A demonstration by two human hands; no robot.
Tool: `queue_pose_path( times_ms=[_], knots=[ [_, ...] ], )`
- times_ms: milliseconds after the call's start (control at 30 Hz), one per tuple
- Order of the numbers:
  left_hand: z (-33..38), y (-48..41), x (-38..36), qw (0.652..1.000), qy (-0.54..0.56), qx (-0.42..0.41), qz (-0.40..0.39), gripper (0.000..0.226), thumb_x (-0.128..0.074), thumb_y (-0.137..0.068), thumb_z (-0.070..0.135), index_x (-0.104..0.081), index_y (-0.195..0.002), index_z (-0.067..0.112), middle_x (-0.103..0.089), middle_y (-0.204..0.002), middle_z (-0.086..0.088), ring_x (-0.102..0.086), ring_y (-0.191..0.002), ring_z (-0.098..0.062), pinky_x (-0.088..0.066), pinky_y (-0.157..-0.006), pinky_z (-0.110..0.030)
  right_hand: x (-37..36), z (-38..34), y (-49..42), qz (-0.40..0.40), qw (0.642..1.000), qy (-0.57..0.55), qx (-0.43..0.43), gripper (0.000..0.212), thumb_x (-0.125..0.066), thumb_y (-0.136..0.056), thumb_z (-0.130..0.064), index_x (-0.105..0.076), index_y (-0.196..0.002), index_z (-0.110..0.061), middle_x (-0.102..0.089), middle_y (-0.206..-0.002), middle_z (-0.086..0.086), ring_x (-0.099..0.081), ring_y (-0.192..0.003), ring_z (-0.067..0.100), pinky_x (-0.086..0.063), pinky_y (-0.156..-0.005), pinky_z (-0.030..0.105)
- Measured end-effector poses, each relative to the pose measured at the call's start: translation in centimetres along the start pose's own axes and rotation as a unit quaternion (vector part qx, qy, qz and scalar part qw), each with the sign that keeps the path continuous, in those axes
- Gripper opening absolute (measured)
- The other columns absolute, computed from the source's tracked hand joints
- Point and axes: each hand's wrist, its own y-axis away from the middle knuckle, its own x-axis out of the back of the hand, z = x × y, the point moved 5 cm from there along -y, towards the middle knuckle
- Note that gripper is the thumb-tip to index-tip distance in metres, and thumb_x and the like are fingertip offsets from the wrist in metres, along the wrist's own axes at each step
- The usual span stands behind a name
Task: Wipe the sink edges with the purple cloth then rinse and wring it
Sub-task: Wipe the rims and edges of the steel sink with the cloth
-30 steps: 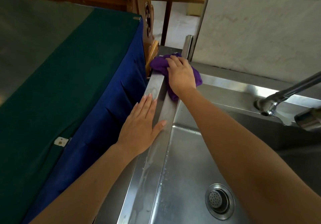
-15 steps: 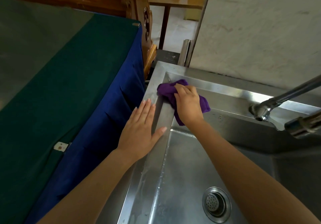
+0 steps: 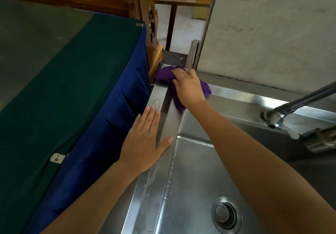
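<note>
— At the sink's (image 3: 192, 170) far left corner, what is there?
— The purple cloth (image 3: 164, 74), bunched, gripped under the right hand's (image 3: 189, 86) curled fingers. The left hand (image 3: 143, 141) lies flat, fingers straight, on the sink's left rim; open rim between them.

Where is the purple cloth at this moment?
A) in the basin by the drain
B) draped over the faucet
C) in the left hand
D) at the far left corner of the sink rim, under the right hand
D: the right hand holds the purple cloth on the sink rim at its far left corner.
</note>
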Motion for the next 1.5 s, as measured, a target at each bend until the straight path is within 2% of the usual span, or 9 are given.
queue_pose_path(
  times_ms=[133, 233, 433, 733, 833, 1000, 1100, 1167, 1500],
  knots=[
    [-0.1, -0.1, 0.3, 0.999, 0.023, -0.004, -0.027, 0.092, 0.017, -0.075, 0.074, 0.010, -0.146, 0.015, 0.013, -0.156, -0.001, 0.021, -0.141, -0.014, 0.011, -0.114, -0.028, 0.7, 2.5, 0.6, 0.047, 0.994, 0.063, -0.073, 0.029, -0.041, -0.096, -0.013, -0.053, -0.123, -0.010, -0.059, -0.127, 0.008, -0.046, -0.115, 0.027, -0.039, -0.098, 0.039],
    [-0.1, 0.0, 0.3, 0.999, 0.009, -0.004, -0.038, 0.098, 0.022, -0.070, 0.076, 0.015, -0.146, 0.015, 0.021, -0.154, 0.000, 0.026, -0.140, -0.014, 0.015, -0.112, -0.028, 0.3, 0.8, 0.5, 0.065, 0.988, -0.006, -0.141, 0.028, -0.040, -0.097, -0.015, -0.055, -0.120, -0.011, -0.057, -0.126, 0.009, -0.045, -0.116, 0.026, -0.037, -0.101, 0.038],
    [-0.1, 0.0, 0.3, 0.999, 0.007, 0.001, -0.040, 0.092, 0.017, -0.072, 0.073, 0.018, -0.144, 0.016, 0.022, -0.155, -0.001, 0.026, -0.140, -0.013, 0.014, -0.114, -0.029, -1.5, -1.5, 1.9, -0.038, 0.984, -0.161, -0.068, 0.034, -0.040, -0.097, -0.024, -0.048, -0.129, -0.021, -0.051, -0.126, 0.011, -0.044, -0.116, 0.022, -0.037, -0.106, 0.037],
    [0.2, 2.4, 0.9, 0.997, 0.032, 0.014, -0.067, 0.093, 0.030, -0.063, 0.073, 0.022, -0.139, 0.019, 0.028, -0.148, 0.003, 0.027, -0.137, -0.009, 0.015, -0.111, -0.026, -1.0, -3.5, 7.5, -0.050, 0.990, -0.116, -0.070, 0.044, -0.030, -0.100, -0.029, -0.031, -0.143, -0.019, -0.040, -0.147, 0.004, -0.035, -0.133, 0.022, -0.025, -0.112, 0.035],
    [0.3, 5.4, 0.6, 0.998, 0.022, 0.030, -0.051, 0.091, 0.029, -0.070, 0.071, 0.015, -0.142, 0.017, 0.019, -0.152, 0.000, 0.022, -0.140, -0.013, 0.012, -0.112, -0.027, -1.4, -4.0, 8.9, -0.041, 0.990, -0.095, -0.095, 0.045, -0.029, -0.100, -0.029, -0.030, -0.143, -0.015, -0.039, -0.148, 0.005, -0.033, -0.135, 0.021, -0.021, -0.114, 0.032],
    [0.6, 8.6, 0.5, 0.999, 0.001, 0.038, -0.032, 0.084, 0.007, -0.090, 0.063, -0.020, -0.145, 0.004, -0.020, -0.153, -0.011, -0.013, -0.142, -0.022, -0.011, -0.113, -0.042, -1.1, -4.9, 11.8, -0.047, 0.987, -0.120, -0.098, 0.044, -0.030, -0.100, -0.027, -0.032, -0.143, -0.017, -0.041, -0.147, 0.004, -0.031, -0.135, 0.020, -0.022, -0.114, 0.033],
    [1.0, 9.7, 0.6, 0.998, 0.041, 0.044, -0.030, 0.091, 0.027, -0.072, 0.071, 0.009, -0.143, 0.015, 0.012, -0.152, 0.000, 0.015, -0.141, -0.012, 0.010, -0.113, -0.027, -0.8, -6.1, 14.0, -0.045, 0.984, -0.143, -0.093, 0.044, -0.032, -0.100, -0.025, -0.034, -0.142, -0.016, -0.042, -0.146, 0.005, -0.032, -0.134, 0.021, -0.025, -0.115, 0.034],
    [1.0, 10.8, 0.7, 0.997, 0.044, 0.049, -0.043, 0.093, 0.033, -0.064, 0.072, 0.018, -0.140, 0.019, 0.021, -0.149, 0.004, 0.022, -0.139, -0.009, 0.017, -0.110, -0.024, -0.8, -6.8, 15.4, -0.048, 0.983, -0.153, -0.093, 0.043, -0.033, -0.100, -0.025, -0.034, -0.142, -0.016, -0.042, -0.145, 0.004, -0.031, -0.134, 0.020, -0.024, -0.114, 0.033],
    [0.4, 19.5, 0.7, 0.991, 0.115, 0.026, -0.060, 0.079, 0.009, -0.075, 0.073, 0.024, -0.137, 0.027, 0.018, -0.150, 0.011, 0.018, -0.140, -0.001, 0.013, -0.112, -0.020, -0.5, -10.8, 22.9, -0.036, 0.973, -0.199, -0.108, 0.042, -0.038, -0.099, -0.021, -0.040, -0.140, -0.013, -0.047, -0.141, 0.008, -0.035, -0.132, 0.024, -0.027, -0.113, 0.036]
  ],
)
